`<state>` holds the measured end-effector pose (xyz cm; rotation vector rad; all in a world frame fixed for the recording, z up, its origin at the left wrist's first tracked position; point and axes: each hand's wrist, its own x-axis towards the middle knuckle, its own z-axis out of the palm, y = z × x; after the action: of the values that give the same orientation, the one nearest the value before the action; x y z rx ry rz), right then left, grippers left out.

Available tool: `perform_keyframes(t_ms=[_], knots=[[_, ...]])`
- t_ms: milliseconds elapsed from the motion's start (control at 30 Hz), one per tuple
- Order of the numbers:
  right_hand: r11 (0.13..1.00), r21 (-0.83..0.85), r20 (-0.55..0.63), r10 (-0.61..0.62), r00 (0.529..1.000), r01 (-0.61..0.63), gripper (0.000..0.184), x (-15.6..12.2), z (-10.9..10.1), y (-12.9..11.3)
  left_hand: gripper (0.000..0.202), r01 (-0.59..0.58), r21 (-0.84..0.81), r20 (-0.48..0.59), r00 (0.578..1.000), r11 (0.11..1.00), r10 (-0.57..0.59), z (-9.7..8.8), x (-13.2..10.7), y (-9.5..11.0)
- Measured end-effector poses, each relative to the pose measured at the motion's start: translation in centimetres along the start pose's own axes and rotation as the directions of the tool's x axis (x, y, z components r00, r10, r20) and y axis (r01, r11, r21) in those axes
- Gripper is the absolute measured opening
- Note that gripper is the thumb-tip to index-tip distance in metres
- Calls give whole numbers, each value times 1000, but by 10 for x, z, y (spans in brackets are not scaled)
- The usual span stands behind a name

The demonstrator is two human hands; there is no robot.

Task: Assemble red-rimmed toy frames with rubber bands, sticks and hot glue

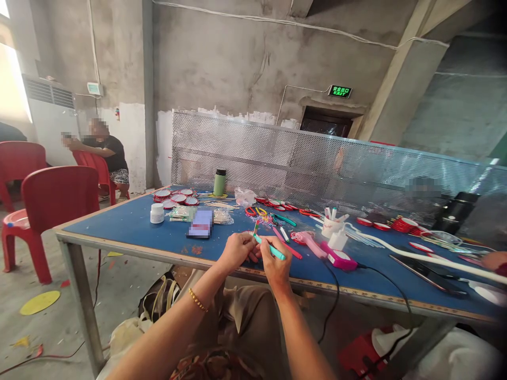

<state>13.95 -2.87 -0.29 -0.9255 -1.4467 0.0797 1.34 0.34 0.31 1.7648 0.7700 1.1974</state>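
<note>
My left hand (pixel 236 251) is closed in a pinch around a thin striped stick (pixel 256 227) that points up from its fingers. A gold bracelet sits on that wrist. My right hand (pixel 276 262) is closed around a teal pen-like tool (pixel 270 248), whose tip meets the base of the stick. Both hands hover together over the near edge of the blue table (pixel 130 227).
A pink glue gun (pixel 338 257) with a black cord lies just right of my hands. Coloured sticks, red discs (pixel 176 198), a green bottle (pixel 219 182), a white jar (pixel 157 213) and a white cup (pixel 330 227) crowd the table. Red chairs (pixel 55 203) and a seated person stand at left.
</note>
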Motion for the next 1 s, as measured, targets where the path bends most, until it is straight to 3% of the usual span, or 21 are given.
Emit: perform_keyframes(t_ms=[1000], knots=[[1000,-14,5,-5,1000,5,21,0,0,0,30,-7,-14,-5,1000,1000,7,0,0,1]])
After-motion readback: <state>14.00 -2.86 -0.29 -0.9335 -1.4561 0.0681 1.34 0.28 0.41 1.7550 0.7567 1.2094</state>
